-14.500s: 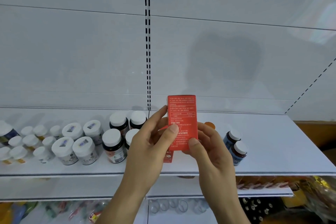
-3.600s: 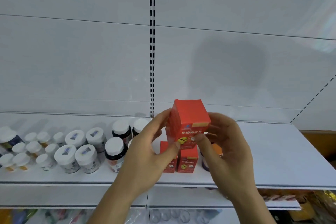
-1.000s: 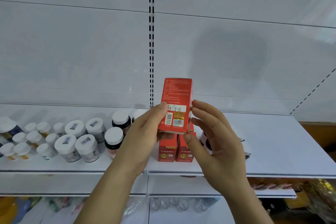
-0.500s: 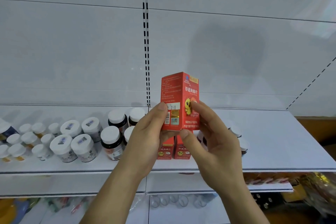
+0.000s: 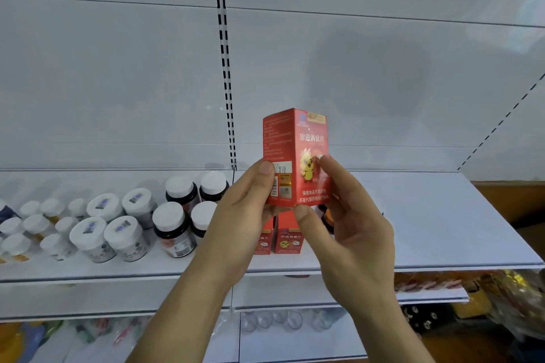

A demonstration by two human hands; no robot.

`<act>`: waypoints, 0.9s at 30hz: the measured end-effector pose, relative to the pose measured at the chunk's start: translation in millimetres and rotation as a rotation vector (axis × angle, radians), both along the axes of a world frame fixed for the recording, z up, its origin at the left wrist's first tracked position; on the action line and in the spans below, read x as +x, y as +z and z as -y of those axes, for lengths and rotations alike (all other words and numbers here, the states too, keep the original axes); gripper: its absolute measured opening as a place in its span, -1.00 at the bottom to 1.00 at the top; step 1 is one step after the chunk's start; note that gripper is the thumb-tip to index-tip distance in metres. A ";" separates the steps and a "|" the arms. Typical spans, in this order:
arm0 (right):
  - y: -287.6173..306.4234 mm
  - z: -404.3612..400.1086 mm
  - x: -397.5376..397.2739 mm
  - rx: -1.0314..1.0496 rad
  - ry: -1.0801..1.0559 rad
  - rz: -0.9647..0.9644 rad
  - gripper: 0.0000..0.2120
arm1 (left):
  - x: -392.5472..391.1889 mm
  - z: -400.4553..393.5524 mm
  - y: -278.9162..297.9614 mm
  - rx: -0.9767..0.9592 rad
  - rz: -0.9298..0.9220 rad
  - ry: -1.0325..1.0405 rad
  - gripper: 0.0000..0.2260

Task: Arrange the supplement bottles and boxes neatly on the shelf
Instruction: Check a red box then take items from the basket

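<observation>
You are holding a red box upright at the middle of the frame, above the white shelf, with your left hand gripping its left side, thumb on the barcode face, and your right hand pinching its lower right corner between thumb and fingers. Just below the box, two more red boxes are standing side by side near the shelf's front edge. White-capped bottles are crowding the shelf at the left of the frame.

The red box held between both hands reads 珍迪消食片 above a yellow chick. Lower lines begin 保健食品 and 不能代替药物. Its barcode side is too small to read.
</observation>
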State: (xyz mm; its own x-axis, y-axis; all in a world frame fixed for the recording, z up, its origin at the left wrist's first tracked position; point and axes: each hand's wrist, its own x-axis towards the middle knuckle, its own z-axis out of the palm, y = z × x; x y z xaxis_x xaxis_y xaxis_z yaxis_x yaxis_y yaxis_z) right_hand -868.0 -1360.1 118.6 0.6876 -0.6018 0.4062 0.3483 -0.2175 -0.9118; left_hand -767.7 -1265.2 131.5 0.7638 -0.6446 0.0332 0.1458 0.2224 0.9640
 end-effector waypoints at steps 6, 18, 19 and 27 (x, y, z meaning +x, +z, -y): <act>6.5 10.9 -9.8 0.039 0.029 -0.023 -0.49 | -6.9 9.6 3.7 0.038 -0.003 0.039 -0.66; 4.7 24.1 -11.4 0.073 -0.015 -0.062 -0.43 | -22.9 27.4 10.7 0.107 0.093 0.084 -0.67; 4.9 25.8 -12.4 0.063 -0.021 -0.062 -0.43 | -23.4 29.1 11.2 0.110 0.094 0.082 -0.67; 3.9 43.2 -28.3 0.008 -0.028 -0.075 -0.44 | -33.9 45.0 15.4 0.102 0.044 0.052 -0.70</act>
State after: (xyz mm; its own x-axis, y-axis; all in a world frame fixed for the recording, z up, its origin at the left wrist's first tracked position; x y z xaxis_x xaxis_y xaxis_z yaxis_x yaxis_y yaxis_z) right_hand -896.3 -1403.3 122.5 0.6990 -0.6243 0.3489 0.2725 -0.2185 -0.9370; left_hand -801.6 -1310.3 146.9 0.7954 -0.6061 0.0035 0.0936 0.1285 0.9873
